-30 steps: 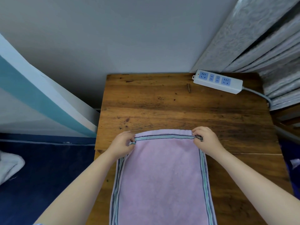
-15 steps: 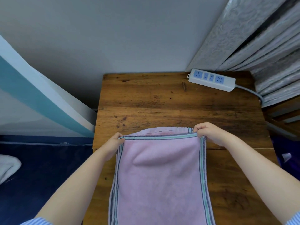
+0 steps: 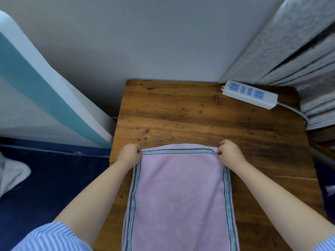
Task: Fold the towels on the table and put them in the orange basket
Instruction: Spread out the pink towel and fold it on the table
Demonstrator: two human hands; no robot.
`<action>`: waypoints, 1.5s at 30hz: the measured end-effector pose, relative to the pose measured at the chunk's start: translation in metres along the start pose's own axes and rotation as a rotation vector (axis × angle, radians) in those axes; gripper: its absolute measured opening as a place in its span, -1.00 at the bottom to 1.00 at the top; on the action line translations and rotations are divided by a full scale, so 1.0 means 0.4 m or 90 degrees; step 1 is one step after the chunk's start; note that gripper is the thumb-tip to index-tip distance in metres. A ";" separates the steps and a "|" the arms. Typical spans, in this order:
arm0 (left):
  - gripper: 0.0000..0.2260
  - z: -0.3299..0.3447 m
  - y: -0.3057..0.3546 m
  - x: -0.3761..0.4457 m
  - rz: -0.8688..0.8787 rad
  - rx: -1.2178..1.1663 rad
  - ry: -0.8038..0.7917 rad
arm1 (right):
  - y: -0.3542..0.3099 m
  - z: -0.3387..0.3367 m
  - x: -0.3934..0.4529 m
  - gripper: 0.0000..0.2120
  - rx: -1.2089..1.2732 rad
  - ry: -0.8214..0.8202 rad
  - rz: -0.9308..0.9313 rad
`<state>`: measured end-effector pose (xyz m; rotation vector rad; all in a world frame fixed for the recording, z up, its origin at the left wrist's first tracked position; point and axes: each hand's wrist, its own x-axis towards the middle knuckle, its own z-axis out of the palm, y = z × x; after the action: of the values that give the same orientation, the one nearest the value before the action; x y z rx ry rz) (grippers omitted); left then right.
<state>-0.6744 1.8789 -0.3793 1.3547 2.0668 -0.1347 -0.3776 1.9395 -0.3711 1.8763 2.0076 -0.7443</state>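
**Two hands hold a pink towel's far corners on a wooden table**

At far left, a white cloth [image 3: 10,171] lies on the dark blue floor. The left hand [image 3: 129,154] pinches the near-left corner of the towel's [image 3: 179,196] striped far edge; the right hand [image 3: 229,153] pinches the other corner. The towel lies flat, running off the table's [image 3: 181,115] near side. Bare wood stretches beyond it to the wall. A white power strip [image 3: 249,94] sits at the far-right corner. No readable writing shows.
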 end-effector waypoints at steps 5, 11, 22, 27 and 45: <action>-0.89 -0.023 -0.020 -0.004 0.038 -0.012 -0.036 | -0.022 -0.049 0.003 -0.82 -0.047 -0.148 -0.044; -0.90 -0.083 -0.070 -0.042 0.069 0.003 -0.040 | 0.021 -0.140 -0.032 -0.80 0.196 -0.133 -0.074; -0.93 -0.208 -0.098 -0.229 0.177 0.051 0.053 | 0.032 -0.218 -0.274 -0.82 0.299 -0.101 -0.107; -0.94 -0.268 -0.066 -0.314 0.252 0.092 0.170 | 0.011 -0.241 -0.389 -0.77 0.237 0.083 -0.136; -0.84 -0.451 0.058 -0.573 0.354 0.242 0.577 | -0.017 -0.378 -0.663 -0.78 -0.108 0.636 -0.072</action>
<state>-0.6807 1.7861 -0.1020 2.5121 2.2913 0.4245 -0.3358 1.8019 -0.1017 2.2656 2.5929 0.4760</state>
